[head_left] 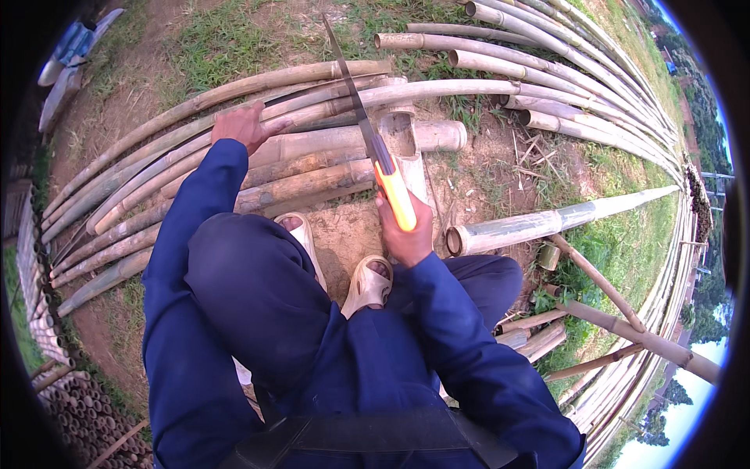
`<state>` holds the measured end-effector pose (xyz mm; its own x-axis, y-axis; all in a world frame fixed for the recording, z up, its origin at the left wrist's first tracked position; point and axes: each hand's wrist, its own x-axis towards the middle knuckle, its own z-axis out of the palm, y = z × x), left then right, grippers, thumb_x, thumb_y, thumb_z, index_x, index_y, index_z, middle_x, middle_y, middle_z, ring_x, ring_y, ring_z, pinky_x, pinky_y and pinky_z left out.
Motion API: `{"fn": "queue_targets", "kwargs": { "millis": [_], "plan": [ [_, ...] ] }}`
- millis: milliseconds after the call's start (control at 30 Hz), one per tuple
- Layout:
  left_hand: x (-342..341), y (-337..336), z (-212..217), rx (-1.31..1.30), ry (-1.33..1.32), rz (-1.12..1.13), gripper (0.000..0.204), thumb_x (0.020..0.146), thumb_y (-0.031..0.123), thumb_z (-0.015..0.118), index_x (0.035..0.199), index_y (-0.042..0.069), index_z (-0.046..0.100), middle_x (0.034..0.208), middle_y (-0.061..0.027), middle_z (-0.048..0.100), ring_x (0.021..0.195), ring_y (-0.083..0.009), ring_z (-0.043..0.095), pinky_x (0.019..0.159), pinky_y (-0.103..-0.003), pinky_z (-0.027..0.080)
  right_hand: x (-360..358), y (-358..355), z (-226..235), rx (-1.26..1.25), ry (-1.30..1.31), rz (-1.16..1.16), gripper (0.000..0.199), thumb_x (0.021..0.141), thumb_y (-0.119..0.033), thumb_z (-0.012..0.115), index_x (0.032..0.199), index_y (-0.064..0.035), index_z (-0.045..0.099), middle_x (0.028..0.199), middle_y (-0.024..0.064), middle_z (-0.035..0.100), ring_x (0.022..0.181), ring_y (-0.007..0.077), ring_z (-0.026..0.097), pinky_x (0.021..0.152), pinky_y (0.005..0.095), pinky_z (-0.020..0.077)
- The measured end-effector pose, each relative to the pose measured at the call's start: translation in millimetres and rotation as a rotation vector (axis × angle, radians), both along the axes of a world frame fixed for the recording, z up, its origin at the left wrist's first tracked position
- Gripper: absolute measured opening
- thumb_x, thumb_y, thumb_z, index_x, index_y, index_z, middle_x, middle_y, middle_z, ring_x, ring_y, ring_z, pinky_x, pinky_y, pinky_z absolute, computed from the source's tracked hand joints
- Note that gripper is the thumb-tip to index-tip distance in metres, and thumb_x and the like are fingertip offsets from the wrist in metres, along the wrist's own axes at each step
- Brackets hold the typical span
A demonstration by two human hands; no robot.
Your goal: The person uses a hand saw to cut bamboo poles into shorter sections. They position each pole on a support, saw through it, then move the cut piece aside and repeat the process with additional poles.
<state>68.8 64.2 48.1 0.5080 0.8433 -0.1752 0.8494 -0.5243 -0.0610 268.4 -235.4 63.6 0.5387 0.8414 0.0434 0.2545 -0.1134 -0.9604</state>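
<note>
My right hand is closed round the orange and yellow handle of a handsaw. Its long dark blade points away from me and crosses a long bamboo pole; whether the teeth have cut into it cannot be made out. To the left of the blade, my left hand grips the pole from above, thumb toward the saw. Just right of the blade, the pole passes over a notched bamboo piece. Thicker bamboo poles lie nearer my feet, beside and below the held pole.
Many long bamboo poles spread across the far right. A thick pole lies right of my right hand, near a propped bamboo frame. Stacked bamboo fills the lower left. My sandals are on bare soil.
</note>
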Motion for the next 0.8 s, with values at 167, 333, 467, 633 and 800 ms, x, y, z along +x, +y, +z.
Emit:
{"fn": "queue_targets", "kwargs": {
  "millis": [167, 333, 467, 633, 800],
  "plan": [
    [-1.8, -5.3, 12.1, 0.004, 0.004, -0.002, 0.093, 0.088, 0.088, 0.040, 0.126, 0.006, 0.064, 0.097, -0.0244, 0.074, 0.097, -0.0387, 0.072, 0.090, -0.050, 0.054, -3.6, -12.8, -1.3, -0.067, 0.021, 0.033, 0.010, 0.093, -0.005, 0.072, 0.096, 0.0026, 0.067, 0.072, 0.0101, 0.065, 0.061, 0.0141, 0.055, 0.061, 0.0317, 0.0487],
    [-9.4, -5.4, 4.4, 0.016, 0.015, 0.022, 0.095, 0.087, 0.090, 0.038, 0.122, 0.006, 0.065, 0.097, -0.0204, 0.075, 0.097, -0.0364, 0.073, 0.088, -0.054, 0.054, -30.6, -116.0, 36.6, -0.045, -0.083, 0.072, 0.034, 0.092, 0.002, 0.069, 0.126, 0.0054, 0.067, 0.089, 0.0117, 0.075, 0.089, 0.0195, 0.077, 0.081, 0.0308, 0.0586],
    [0.2, -0.6, -4.1, 0.023, -0.033, -0.018, 0.096, 0.086, 0.091, 0.037, 0.122, 0.006, 0.065, 0.100, -0.0209, 0.075, 0.099, -0.0361, 0.073, 0.089, -0.053, 0.054, 5.2, 13.9, -2.1, 0.035, -0.036, 0.007, 0.010, 0.094, -0.008, 0.070, 0.091, 0.0016, 0.066, 0.070, 0.0138, 0.064, 0.057, 0.0185, 0.058, 0.058, 0.0346, 0.0485],
    [-10.4, -5.7, -6.1, 0.051, -0.011, -0.009, 0.097, 0.085, 0.092, 0.037, 0.124, 0.006, 0.064, 0.100, -0.0209, 0.075, 0.100, -0.0365, 0.073, 0.092, -0.054, 0.052, -10.9, -7.1, 2.9, -0.011, 0.021, 0.020, 0.013, 0.092, -0.008, 0.073, 0.098, 0.0025, 0.068, 0.072, 0.0123, 0.066, 0.065, 0.0178, 0.062, 0.062, 0.0344, 0.0507],
    [-6.8, -8.1, 9.4, -0.041, 0.048, 0.062, 0.094, 0.089, 0.087, 0.040, 0.134, 0.007, 0.061, 0.108, -0.0220, 0.074, 0.106, -0.0386, 0.070, 0.101, -0.052, 0.049, -34.7, -123.2, 41.5, -0.105, -0.048, 0.054, 0.027, 0.093, 0.000, 0.067, 0.120, 0.0023, 0.069, 0.099, 0.0126, 0.077, 0.085, 0.0181, 0.075, 0.077, 0.0304, 0.0566]
  ]
}}
